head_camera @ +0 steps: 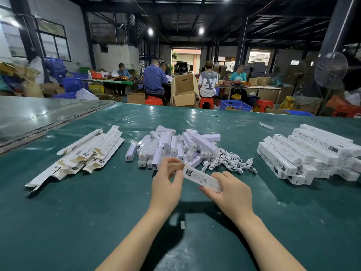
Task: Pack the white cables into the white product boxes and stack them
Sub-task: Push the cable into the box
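Observation:
My right hand (230, 194) grips a long white product box (201, 178) from below, holding it just above the green table. My left hand (168, 182) pinches the box's left end with thumb and fingertips. Behind the hands lies a heap of white bar-shaped inserts (172, 147). To the right of that heap sits a tangle of white cables (230, 161). Flat unfolded white boxes (86, 153) lie in a pile at the left. Closed white boxes (312, 153) are stacked in layers at the right.
The green covered table (78, 212) stretches wide. A small white scrap (182, 224) lies between my forearms and one loose white piece (266, 126) lies far right. Beyond the far edge people sit at work tables among cardboard boxes, red stools and blue crates.

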